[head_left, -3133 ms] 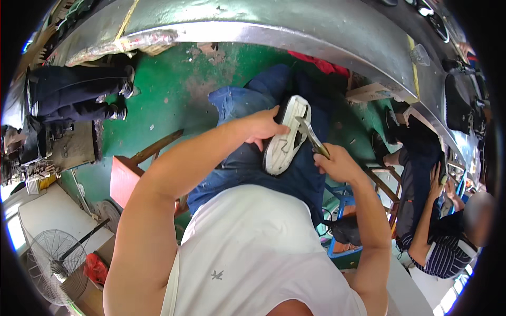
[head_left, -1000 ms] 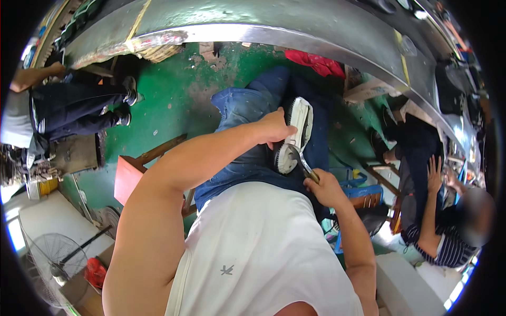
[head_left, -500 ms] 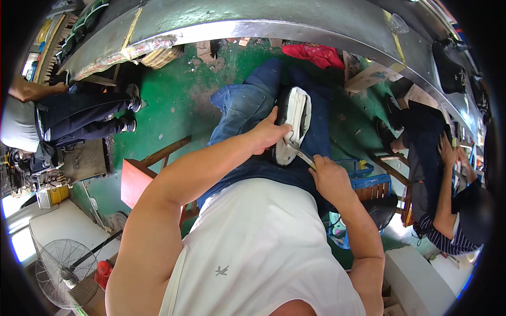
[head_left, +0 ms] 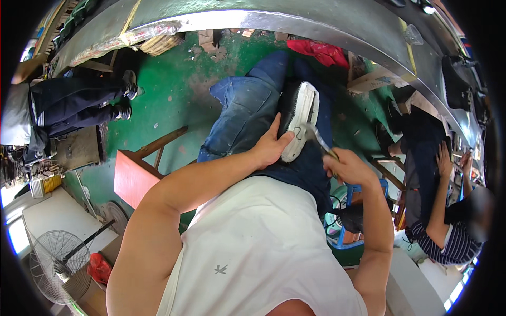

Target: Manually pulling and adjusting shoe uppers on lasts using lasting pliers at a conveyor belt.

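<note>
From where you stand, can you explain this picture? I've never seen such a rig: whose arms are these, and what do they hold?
No robot here: these are a person's bare hands, seen from a wide fisheye camera on the head that looks down, bending straight edges. The left hand holds a shoe, its white underside up, over the lap in blue trousers. The right hand grips a metal tool; its head is blurred, so I cannot tell whether it touches the shoe. On the bench ahead is a clear container.
</note>
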`<action>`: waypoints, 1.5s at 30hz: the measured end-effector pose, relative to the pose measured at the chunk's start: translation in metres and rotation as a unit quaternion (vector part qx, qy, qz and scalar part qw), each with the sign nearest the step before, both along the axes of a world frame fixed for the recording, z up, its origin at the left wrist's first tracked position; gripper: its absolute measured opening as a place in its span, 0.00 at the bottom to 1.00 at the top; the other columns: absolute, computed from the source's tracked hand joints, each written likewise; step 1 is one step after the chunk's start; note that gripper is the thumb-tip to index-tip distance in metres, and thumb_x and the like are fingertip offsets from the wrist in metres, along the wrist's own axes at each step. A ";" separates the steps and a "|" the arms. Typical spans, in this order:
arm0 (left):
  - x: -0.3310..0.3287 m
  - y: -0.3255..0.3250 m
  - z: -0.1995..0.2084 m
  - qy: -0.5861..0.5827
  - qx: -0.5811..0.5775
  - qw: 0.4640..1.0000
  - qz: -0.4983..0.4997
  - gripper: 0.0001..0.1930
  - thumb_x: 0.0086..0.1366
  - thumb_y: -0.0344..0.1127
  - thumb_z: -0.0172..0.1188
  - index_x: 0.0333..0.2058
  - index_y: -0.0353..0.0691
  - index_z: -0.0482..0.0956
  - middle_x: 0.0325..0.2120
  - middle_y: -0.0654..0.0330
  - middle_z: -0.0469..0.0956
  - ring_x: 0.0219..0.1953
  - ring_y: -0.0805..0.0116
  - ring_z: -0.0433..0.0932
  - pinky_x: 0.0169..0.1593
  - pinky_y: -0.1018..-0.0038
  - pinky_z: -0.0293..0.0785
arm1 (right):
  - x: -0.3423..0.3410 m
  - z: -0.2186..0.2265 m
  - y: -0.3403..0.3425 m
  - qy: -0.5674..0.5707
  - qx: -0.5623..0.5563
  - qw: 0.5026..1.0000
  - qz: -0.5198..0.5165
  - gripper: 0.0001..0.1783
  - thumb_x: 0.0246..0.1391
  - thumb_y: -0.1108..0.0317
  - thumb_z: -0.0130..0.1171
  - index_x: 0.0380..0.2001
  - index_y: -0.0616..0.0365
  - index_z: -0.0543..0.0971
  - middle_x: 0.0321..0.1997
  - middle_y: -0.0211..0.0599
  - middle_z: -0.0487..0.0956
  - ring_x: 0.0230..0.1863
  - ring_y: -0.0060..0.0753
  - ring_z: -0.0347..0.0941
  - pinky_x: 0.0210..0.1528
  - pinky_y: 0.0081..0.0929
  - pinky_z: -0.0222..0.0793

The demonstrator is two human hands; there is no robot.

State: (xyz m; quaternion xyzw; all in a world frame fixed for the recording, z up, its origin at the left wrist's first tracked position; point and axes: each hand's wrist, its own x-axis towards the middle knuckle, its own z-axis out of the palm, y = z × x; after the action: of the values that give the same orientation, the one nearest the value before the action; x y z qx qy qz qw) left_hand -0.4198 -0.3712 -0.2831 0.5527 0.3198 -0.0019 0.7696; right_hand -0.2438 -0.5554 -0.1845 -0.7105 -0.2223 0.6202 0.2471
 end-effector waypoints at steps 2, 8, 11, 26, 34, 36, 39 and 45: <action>-0.003 0.003 -0.003 0.012 0.022 1.000 -0.013 0.45 0.72 0.43 0.57 0.75 0.36 0.36 0.65 0.40 0.65 0.64 0.58 0.68 0.66 0.73 0.62 | -0.020 -0.001 0.017 -0.116 0.084 0.988 -0.052 0.24 0.71 0.51 0.46 0.38 0.64 0.77 0.28 0.43 0.82 0.32 0.40 0.80 0.32 0.40 0.74; -0.007 0.015 -0.010 0.026 0.047 0.996 -0.070 0.50 0.69 0.42 0.60 0.74 0.36 0.31 0.62 0.36 0.68 0.62 0.52 0.72 0.65 0.71 0.65 | -0.035 -0.021 0.041 -0.259 0.162 0.951 0.041 0.22 0.71 0.53 0.47 0.36 0.65 0.75 0.31 0.59 0.80 0.37 0.66 0.76 0.43 0.52 0.70; -0.007 0.019 0.006 0.041 0.074 0.990 -0.110 0.55 0.64 0.42 0.65 0.74 0.35 0.30 0.61 0.33 0.68 0.62 0.49 0.72 0.65 0.69 0.66 | -0.044 -0.029 0.027 -0.314 0.170 0.932 0.066 0.22 0.70 0.53 0.47 0.37 0.65 0.75 0.31 0.59 0.80 0.37 0.66 0.77 0.42 0.52 0.71; 0.037 0.127 0.169 -0.044 0.439 0.881 -0.170 0.39 0.50 0.41 0.75 0.60 0.37 0.68 0.43 0.41 0.81 0.41 0.47 0.84 0.49 0.61 0.79 | -0.065 -0.079 -0.046 -0.107 0.172 0.931 -0.305 0.16 0.64 0.64 0.56 0.48 0.65 0.75 0.36 0.34 0.81 0.35 0.26 0.78 0.39 0.26 0.74; 0.119 0.104 0.088 0.012 0.156 0.971 -0.183 0.30 0.65 0.54 0.66 0.54 0.33 0.76 0.44 0.55 0.82 0.45 0.67 0.80 0.51 0.68 0.76 | -0.062 -0.053 -0.039 -0.231 0.124 0.936 -0.235 0.12 0.62 0.65 0.58 0.43 0.62 0.77 0.31 0.40 0.82 0.33 0.36 0.80 0.40 0.32 0.74; 0.108 0.091 0.020 -0.007 -0.130 0.987 -0.099 0.32 0.74 0.61 0.51 0.56 0.36 0.77 0.52 0.56 0.80 0.51 0.68 0.79 0.56 0.67 0.73 | -0.055 -0.040 -0.039 -0.220 0.122 0.947 -0.198 0.12 0.63 0.64 0.58 0.42 0.62 0.77 0.29 0.40 0.82 0.33 0.37 0.81 0.40 0.32 0.74; 0.076 0.070 -0.040 0.073 -0.046 0.993 -0.078 0.29 0.79 0.56 0.40 0.62 0.39 0.74 0.59 0.56 0.76 0.58 0.68 0.74 0.62 0.71 0.66 | -0.040 -0.017 -0.035 -0.206 0.106 0.962 -0.146 0.13 0.62 0.65 0.58 0.45 0.64 0.77 0.32 0.45 0.82 0.35 0.44 0.81 0.41 0.35 0.74; 0.059 0.053 -0.055 -0.031 -0.029 0.996 -0.082 0.31 0.80 0.54 0.34 0.69 0.38 0.63 0.61 0.53 0.73 0.62 0.66 0.71 0.65 0.72 0.65 | -0.021 -0.006 -0.021 -0.300 0.158 0.940 0.039 0.25 0.58 0.71 0.59 0.58 0.69 0.73 0.48 0.61 0.79 0.52 0.58 0.77 0.57 0.40 0.71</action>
State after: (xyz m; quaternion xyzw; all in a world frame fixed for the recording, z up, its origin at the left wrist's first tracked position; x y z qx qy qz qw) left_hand -0.3607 -0.3178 -0.3377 0.5542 0.2493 -0.0578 0.7921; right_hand -0.2649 -0.5764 -0.1901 -0.8062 -0.4087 0.3440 0.2542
